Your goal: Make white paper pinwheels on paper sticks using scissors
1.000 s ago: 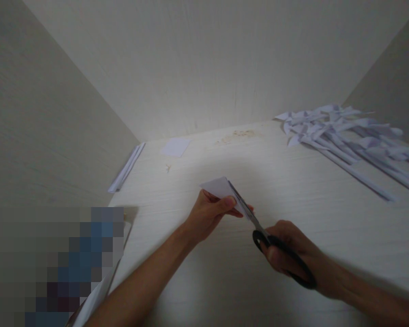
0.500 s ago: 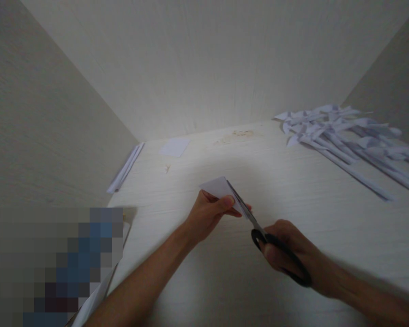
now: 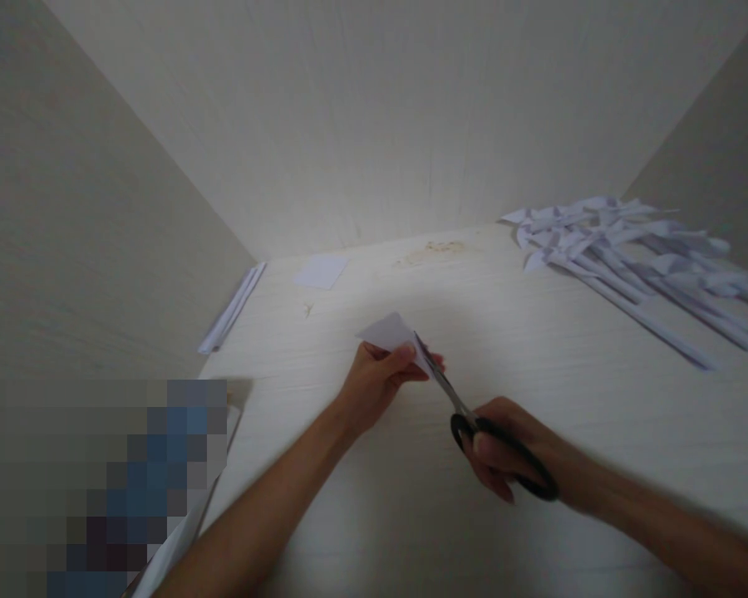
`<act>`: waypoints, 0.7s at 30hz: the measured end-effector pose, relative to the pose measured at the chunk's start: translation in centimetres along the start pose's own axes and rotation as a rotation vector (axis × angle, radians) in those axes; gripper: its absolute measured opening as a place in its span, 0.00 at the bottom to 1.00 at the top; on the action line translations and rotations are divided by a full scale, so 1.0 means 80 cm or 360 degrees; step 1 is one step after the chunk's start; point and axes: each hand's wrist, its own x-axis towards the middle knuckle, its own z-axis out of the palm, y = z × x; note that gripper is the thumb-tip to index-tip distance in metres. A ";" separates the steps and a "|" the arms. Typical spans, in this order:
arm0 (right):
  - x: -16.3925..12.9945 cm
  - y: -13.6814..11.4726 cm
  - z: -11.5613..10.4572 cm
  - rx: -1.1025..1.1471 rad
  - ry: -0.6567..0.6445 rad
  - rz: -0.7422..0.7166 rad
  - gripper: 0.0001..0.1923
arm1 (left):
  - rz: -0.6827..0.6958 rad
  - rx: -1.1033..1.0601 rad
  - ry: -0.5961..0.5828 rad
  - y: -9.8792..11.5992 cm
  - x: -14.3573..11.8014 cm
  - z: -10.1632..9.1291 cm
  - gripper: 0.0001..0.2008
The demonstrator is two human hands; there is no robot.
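Near the middle of the view, my left hand point(image 3: 377, 378) pinches a small white piece of paper point(image 3: 390, 330), thumb on top and fingers beneath. A pair of scissors point(image 3: 455, 399) with black handles and metal blades is in my right hand point(image 3: 514, 444), fingers through the loops. Its blades reach up and left to the paper's right-hand edge, close to my left fingertips. Whether the blades are cutting into the paper I cannot tell.
A loose paper square point(image 3: 322, 272) lies at the back of the pale table point(image 3: 424, 515). Rolled paper sticks point(image 3: 232, 309) rest against the left wall. Several folded paper pinwheels on sticks point(image 3: 629, 249) are heaped at the back right. The lower left is pixelated.
My left hand has shifted slightly up and left with the paper. My right hand has followed left with the scissors, and its lower fingers now show below the handle.
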 end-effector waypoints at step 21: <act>0.029 -0.031 -0.105 -0.2322 0.0663 0.0637 0.13 | 0.0311 0.0574 0.0486 -0.006 0.015 -0.033 0.09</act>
